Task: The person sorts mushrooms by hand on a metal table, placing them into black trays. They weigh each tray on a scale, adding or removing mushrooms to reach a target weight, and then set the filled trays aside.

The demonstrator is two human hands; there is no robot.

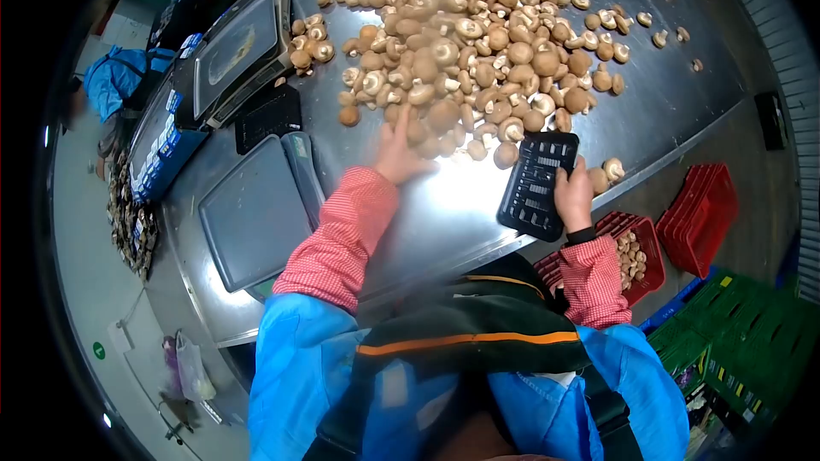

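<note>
My left hand (400,154) is at the near edge of a large heap of brown mushrooms (487,43), fingers spread, one fingertip beside a mushroom. My right hand (574,195) grips the right side of a black plastic tray (538,183), thumb on its inner face. The tray is tilted and has nothing in it but slots and ribs. A few mushrooms (605,174) lie just right of the tray, near the table's edge.
A scale with a grey plate (256,209) stands left on the metal table (342,102); another scale (239,47) is behind it, near a black tray (267,118). Red crates (700,218) and green crates (743,341) are at right. Two people in blue (120,85) are upper left.
</note>
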